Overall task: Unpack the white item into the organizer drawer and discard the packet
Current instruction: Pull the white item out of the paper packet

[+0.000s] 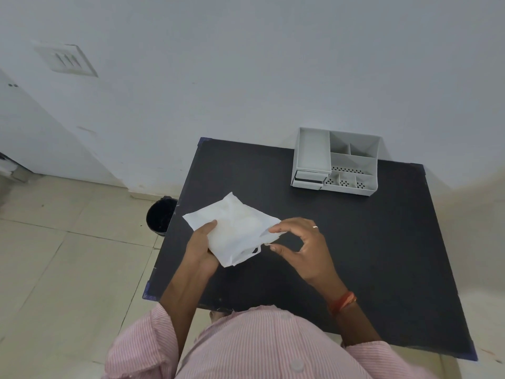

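Note:
A flat white packet [235, 228] is held above the left part of the black table [355, 242]. My left hand [200, 242] grips its lower left side, thumb on top. My right hand [300, 244] pinches the packet's right edge with its fingertips, where the edge looks torn with a small flap hanging. A rounded white item shows faintly through the packet. The white desk organizer [336, 162] stands at the table's far right, its small drawer [308, 180] at the lower left pulled slightly out.
A black waste bin [161, 216] stands on the tiled floor just left of the table. A white wall runs behind the table. My striped pink shirt fills the bottom of the view.

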